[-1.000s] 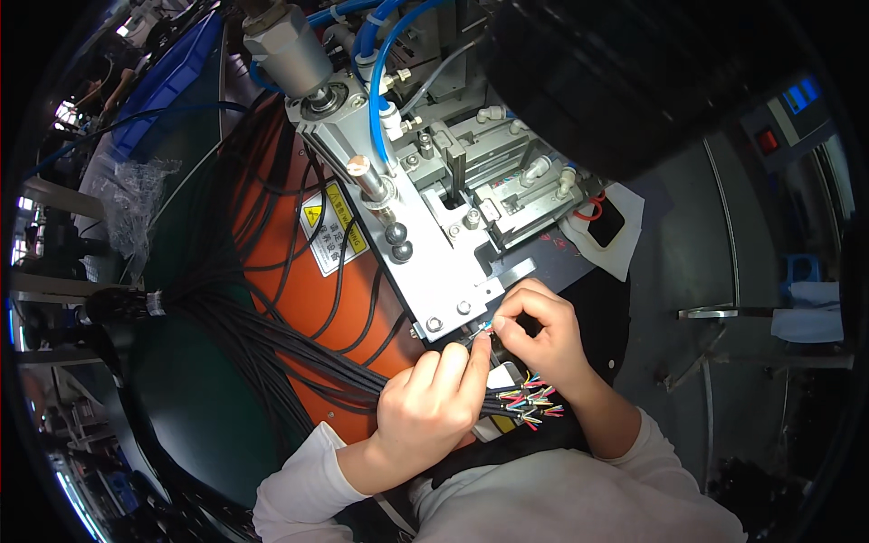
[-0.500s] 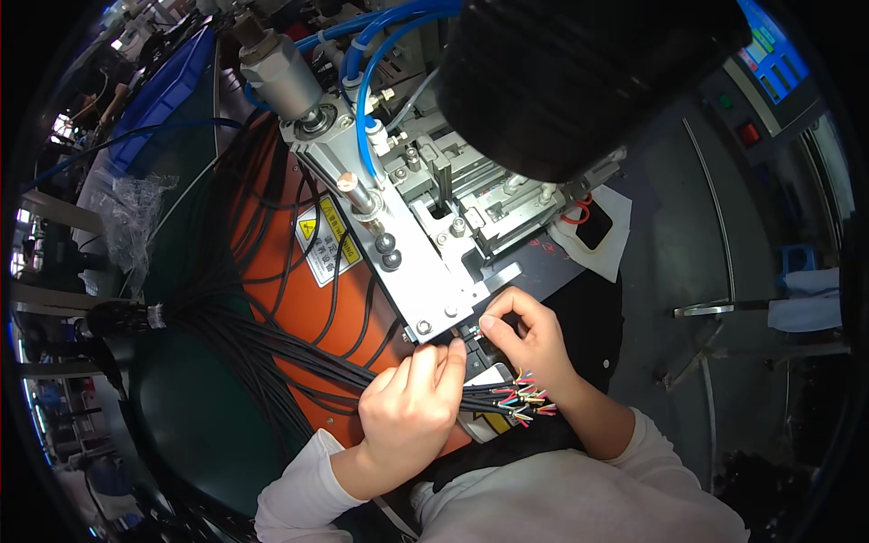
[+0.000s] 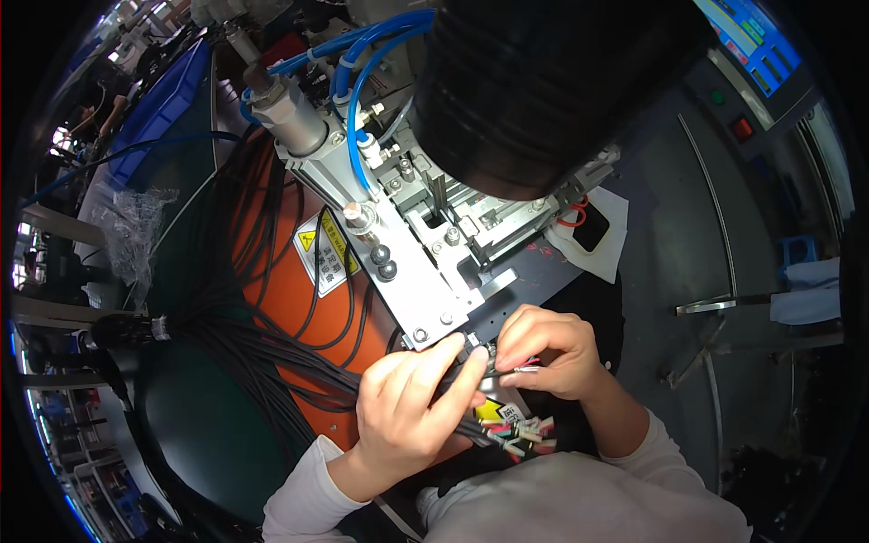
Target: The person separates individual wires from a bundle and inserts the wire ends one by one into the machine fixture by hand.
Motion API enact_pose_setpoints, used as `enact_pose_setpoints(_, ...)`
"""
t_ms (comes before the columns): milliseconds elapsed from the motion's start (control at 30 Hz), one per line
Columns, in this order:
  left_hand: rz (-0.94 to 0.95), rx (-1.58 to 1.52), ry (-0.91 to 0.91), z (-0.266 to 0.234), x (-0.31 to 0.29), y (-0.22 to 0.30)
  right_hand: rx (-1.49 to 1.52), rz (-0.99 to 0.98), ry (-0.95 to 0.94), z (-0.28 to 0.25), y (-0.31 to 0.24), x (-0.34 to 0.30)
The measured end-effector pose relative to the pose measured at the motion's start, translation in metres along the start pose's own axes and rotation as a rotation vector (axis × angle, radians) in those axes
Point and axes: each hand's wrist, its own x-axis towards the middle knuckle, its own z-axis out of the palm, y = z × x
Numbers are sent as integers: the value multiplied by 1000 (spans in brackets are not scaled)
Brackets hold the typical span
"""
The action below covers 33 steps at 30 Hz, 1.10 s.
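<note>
Both hands meet at the front end of a metal press fixture (image 3: 421, 312). My left hand (image 3: 403, 412) is closed on a black cable (image 3: 491, 373), thumb and forefinger pressed near its end. My right hand (image 3: 557, 353) is pinched at the same cable's tip, where thin coloured wires (image 3: 525, 366) fan out between thumb and fingers. A small metal and black holder (image 3: 476, 342) sits between my fingertips, partly hidden by them. Below, a bundle of black cables ends in stripped coloured wires (image 3: 525, 436), lying close to my left wrist.
Many black cables (image 3: 235, 321) run leftward over an orange base (image 3: 317, 317). Blue air hoses (image 3: 358, 100) rise from the machine. A large black cylinder (image 3: 534, 100) hangs above. At right are a screen (image 3: 751, 41) and red switch (image 3: 742, 128); a blue tray (image 3: 163, 104) stands far left.
My right hand has moved from the holder down to the coloured wire ends. My left hand's fingers have shifted onto a single cable, and the loose bundle now hangs slightly lower.
</note>
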Motion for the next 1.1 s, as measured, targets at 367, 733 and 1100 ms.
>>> enact_pose_setpoints(367,-11,-130,53,0,-14,-4,-51,-121,245,28,-18,11)
enact_pose_setpoints(733,-20,-148,119,0,-15,-2,-243,-86,121,24,-27,18)
enact_pose_setpoints(1100,-29,-137,136,7,-16,-1,-125,88,279,33,-31,21)
